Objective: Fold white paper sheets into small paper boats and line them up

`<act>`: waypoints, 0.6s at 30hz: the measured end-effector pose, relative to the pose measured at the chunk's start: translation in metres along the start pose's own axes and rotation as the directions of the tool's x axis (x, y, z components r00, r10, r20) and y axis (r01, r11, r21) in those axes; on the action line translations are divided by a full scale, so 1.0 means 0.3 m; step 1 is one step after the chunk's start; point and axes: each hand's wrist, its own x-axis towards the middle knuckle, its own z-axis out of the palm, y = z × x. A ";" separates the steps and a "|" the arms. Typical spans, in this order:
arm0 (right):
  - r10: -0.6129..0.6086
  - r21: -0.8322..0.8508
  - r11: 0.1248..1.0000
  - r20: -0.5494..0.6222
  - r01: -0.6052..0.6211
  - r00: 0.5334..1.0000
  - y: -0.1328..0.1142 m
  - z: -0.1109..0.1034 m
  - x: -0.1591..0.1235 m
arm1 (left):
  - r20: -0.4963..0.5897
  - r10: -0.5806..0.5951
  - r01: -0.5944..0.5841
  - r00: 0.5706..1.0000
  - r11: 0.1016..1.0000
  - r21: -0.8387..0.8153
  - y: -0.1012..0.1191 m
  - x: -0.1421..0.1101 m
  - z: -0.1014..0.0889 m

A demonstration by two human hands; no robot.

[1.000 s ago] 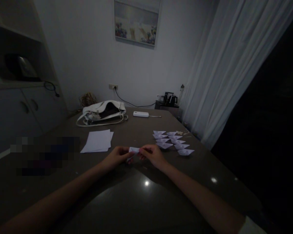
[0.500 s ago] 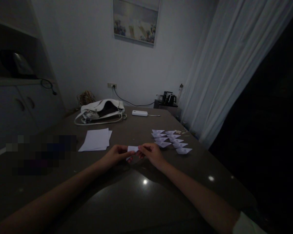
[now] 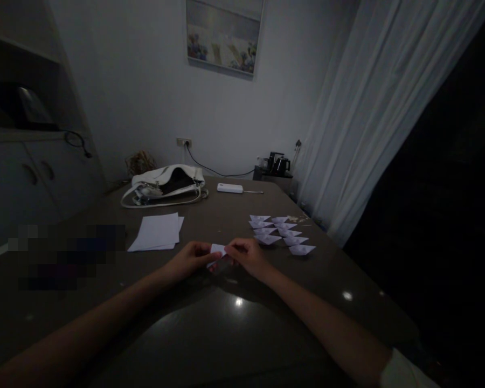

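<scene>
A small piece of folded white paper is held between my two hands, just above the dark table. My left hand pinches its left side, thumb on the near face. From the other side, my right hand grips the right edge with thumb and fingers. Fingers cover part of the paper, so its full folded shape does not show. Right of my hands, several folded paper boats stand in two rows. To the left lies a stack of white paper sheets, slightly fanned out.
A white handbag lies open at the back left of the table. Beside it is a white power bank with a short cable. Black kettles stand on a small cabinet beyond the far edge. Sheer curtains hang at right.
The view has shifted slightly. Both hands still hold the folded paper, which is tilted a little differently, and the right fingers have moved slightly over its right edge.
</scene>
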 end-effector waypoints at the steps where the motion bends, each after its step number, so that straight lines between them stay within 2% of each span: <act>1: 0.010 -0.004 1.000 0.027 -0.010 1.000 0.000 -0.001 0.000 | 0.016 0.002 -0.002 1.000 1.000 0.014 0.001 0.000 0.001; 3: 0.018 -0.030 0.999 0.042 -0.017 0.999 -0.001 -0.002 0.000 | 0.038 0.017 -0.019 0.999 0.999 0.050 0.001 0.001 0.002; 7: -0.013 -0.121 0.993 -0.009 0.012 1.000 -0.005 0.002 -0.005 | 0.047 0.050 -0.056 0.998 0.991 0.124 0.000 0.005 0.002; 12: -0.051 -0.191 0.981 -0.098 0.032 0.994 -0.010 0.002 -0.006 | 0.047 0.002 -0.008 0.999 0.992 0.123 -0.012 0.012 -0.004; 18: -0.045 -0.172 0.985 -0.127 0.023 0.991 -0.015 0.012 -0.005 | 0.008 -0.001 0.000 1.000 0.992 0.129 -0.006 0.005 -0.011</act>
